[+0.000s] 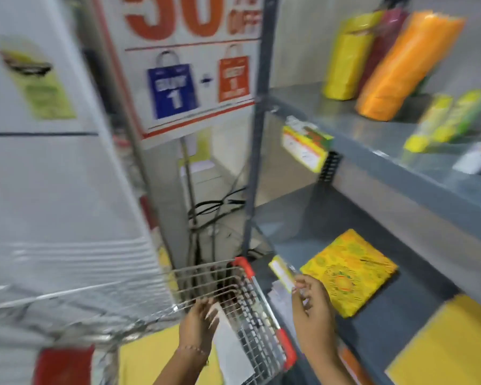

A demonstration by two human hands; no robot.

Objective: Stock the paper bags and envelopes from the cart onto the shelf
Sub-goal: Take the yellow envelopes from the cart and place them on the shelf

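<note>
My left hand (199, 320) reaches into the wire cart (250, 295) and touches a white envelope (232, 348) standing against the cart's wall. Yellow envelopes (142, 359) lie in the cart bottom. My right hand (313, 309) is over the edge of the lower grey shelf (417, 276), fingers pinched on a small clear-wrapped packet (282, 272) with a yellow and white label. Beside it on that shelf lies a yellow patterned pack (350, 270). A plain yellow stack (450, 348) lies further right.
The upper shelf (386, 140) carries upright yellow (345, 59), red and orange (400, 68) packs and some green-yellow packets (444, 120). A price tag (303, 145) hangs off its front edge. A sale sign (189, 62) and loose cables (206, 212) stand left of the shelf post.
</note>
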